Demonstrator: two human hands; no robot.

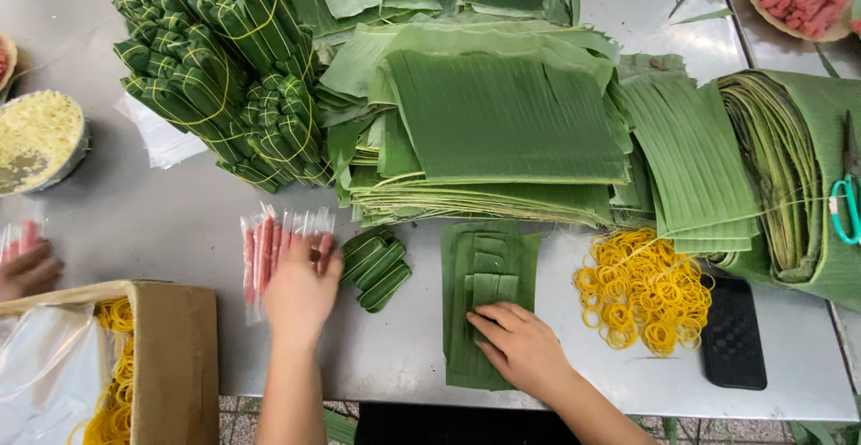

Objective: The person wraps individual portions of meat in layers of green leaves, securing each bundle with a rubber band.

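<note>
- Head view: my left hand reaches forward onto the strip of plastic-wrapped pink sausages. Its fingers are curled loosely over the right end of the pack, touching it; I cannot tell whether they have closed on a single piece.
- My right hand lies flat on the small stack of cut banana-leaf strips laid lengthwise in front of me, fingers stretched out and pressing the near end, gripping nothing.
- Between my two hands, just right of my left fingers, sit a few finished leaf-wrapped bundles.
- Right of my right fingers lies a loose heap of yellow rubber bands, with a black phone just beyond it.
- Beyond my fingers, a thick stack of large banana leaves spreads across the grey metal surface; beyond and left of it is a pile of tied green bundles.
- Far right, green-handled scissors rest on a rolled leaf.
- Near my left elbow stands a cardboard box with more bands; another person's hand shows at the left edge.
- As I judge it, I am at the start of one wrap: leaf steadied, filling being picked. The next move would call for a firm pinch on one sausage while the leaf stays flat.
</note>
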